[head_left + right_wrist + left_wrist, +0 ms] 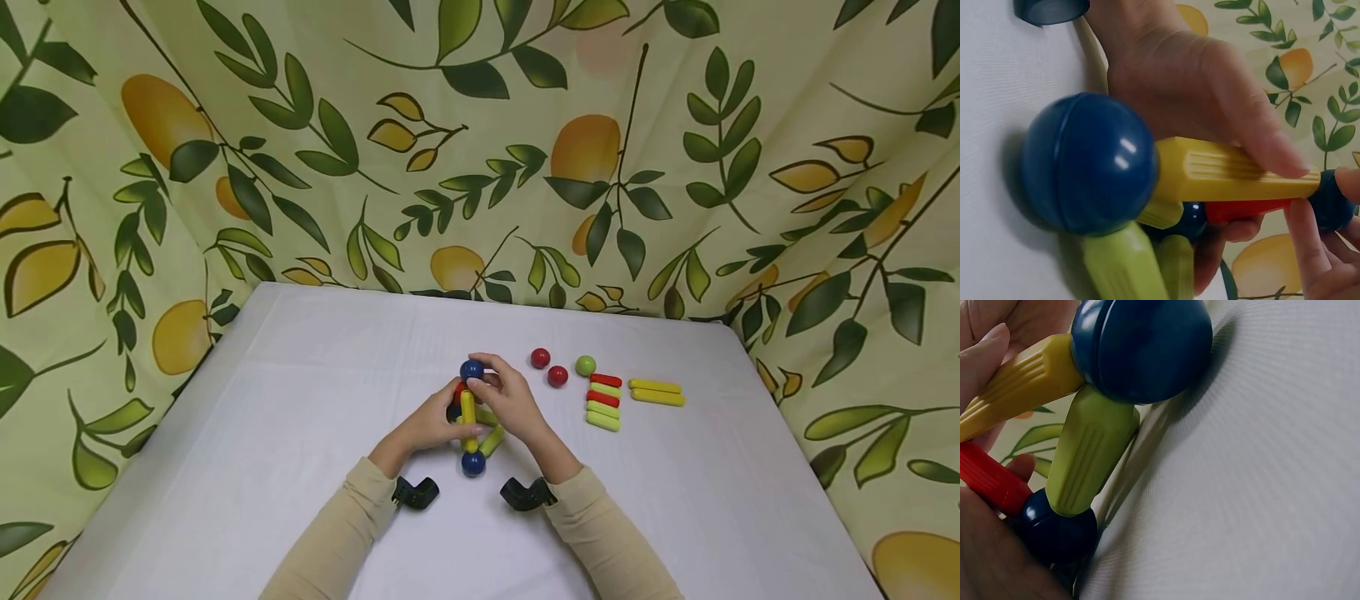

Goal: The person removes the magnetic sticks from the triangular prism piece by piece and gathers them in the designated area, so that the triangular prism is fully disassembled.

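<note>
A frame of toy building sticks and balls stands mid-table, its yellow stick [468, 417] rising from a blue ball [1091, 164] on the cloth. The left hand [429, 423] grips the frame, thumb across the yellow stick and fingers behind by the red stick [1244, 210]. At the top, the right hand [513, 400] pinches another blue ball [472, 369], which meets the yellow stick's upper end. Light green sticks [1090, 450] join the lower blue ball to a further blue ball [1059, 528] low in the frame. The hands partly hide the rear joints.
Right of the frame lie two red balls [557, 376], a green ball [586, 365], a column of short red and green sticks [603, 409] and two yellow sticks [657, 398]. A leaf-patterned curtain [480, 192] surrounds the white-clothed table [315, 375]. Black wrist mounts sit on both sleeves.
</note>
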`<action>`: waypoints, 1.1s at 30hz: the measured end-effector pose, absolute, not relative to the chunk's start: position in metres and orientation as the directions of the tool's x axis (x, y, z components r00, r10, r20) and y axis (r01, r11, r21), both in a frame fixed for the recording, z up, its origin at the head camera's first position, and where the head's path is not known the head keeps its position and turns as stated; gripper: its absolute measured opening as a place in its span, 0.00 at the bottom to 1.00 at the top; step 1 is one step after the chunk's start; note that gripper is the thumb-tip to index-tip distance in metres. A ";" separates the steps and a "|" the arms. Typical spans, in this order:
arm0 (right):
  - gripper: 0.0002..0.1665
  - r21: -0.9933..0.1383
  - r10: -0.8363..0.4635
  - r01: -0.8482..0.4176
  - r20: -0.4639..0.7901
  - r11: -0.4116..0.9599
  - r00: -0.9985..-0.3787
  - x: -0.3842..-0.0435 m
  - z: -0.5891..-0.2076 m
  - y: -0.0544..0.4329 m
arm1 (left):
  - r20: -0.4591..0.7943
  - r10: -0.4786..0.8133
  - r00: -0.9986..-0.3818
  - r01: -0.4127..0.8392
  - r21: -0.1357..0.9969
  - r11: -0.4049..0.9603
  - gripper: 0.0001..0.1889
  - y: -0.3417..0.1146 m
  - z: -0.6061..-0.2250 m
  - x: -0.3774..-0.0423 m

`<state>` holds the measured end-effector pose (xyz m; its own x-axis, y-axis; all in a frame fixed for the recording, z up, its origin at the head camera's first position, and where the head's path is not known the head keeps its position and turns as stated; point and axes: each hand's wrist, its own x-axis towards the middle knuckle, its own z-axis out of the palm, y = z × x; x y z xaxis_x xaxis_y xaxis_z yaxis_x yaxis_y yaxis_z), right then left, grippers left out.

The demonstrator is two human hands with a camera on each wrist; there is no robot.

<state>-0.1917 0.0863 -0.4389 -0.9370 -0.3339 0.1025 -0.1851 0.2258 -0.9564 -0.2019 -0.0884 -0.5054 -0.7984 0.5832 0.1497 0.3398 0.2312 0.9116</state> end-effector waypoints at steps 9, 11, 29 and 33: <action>0.27 -0.973 -0.173 -0.131 0.098 0.190 -0.980 -0.195 -0.455 0.103 | 0.128 0.586 -0.800 0.313 0.923 0.225 0.24 -0.090 -0.504 -0.202; 0.27 -0.975 -0.124 -0.107 0.083 0.196 -0.989 -0.200 -0.468 0.109 | 0.132 0.587 -0.799 0.315 0.923 0.221 0.25 -0.091 -0.504 -0.202; 0.25 -0.889 0.054 -0.092 0.130 0.449 -0.990 -0.227 -0.504 0.130 | 0.304 0.576 -0.759 0.411 0.910 0.062 0.22 -0.096 -0.508 -0.206; 0.25 -0.858 0.054 -0.088 0.133 0.506 -0.990 -0.230 -0.505 0.131 | 0.268 0.561 -0.783 0.381 0.920 0.094 0.24 -0.094 -0.507 -0.204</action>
<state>-0.2299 0.1309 -0.5054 -0.9896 0.0543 0.1334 -0.0880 0.5055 -0.8583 -0.2039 -0.0943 -0.5069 -0.7832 0.5613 0.2676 0.3815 0.0938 0.9196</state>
